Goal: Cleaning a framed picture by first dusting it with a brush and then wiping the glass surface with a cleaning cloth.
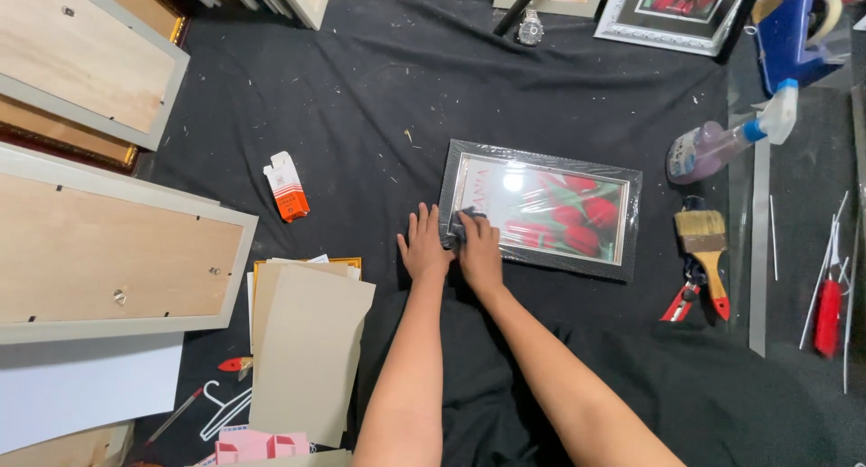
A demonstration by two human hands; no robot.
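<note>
A dark-framed picture of red tulips [541,209], wrapped in shiny clear film, lies flat on the black cloth [361,97]. My left hand [424,246] rests flat on the cloth beside the frame's lower left corner, fingers apart and touching its edge. My right hand [478,249] presses on that same corner and holds a small dark object, perhaps a cloth or tool, against the frame. What that object is stays unclear.
Backs of large grey frames [108,250] lie at the left. Cardboard sheets [307,350] sit beside my left arm, a small orange-and-white box [286,186] above them. At the right are a spray bottle [722,142], a paintbrush [706,246], red-handled cutters [684,300] and a red tool [828,315].
</note>
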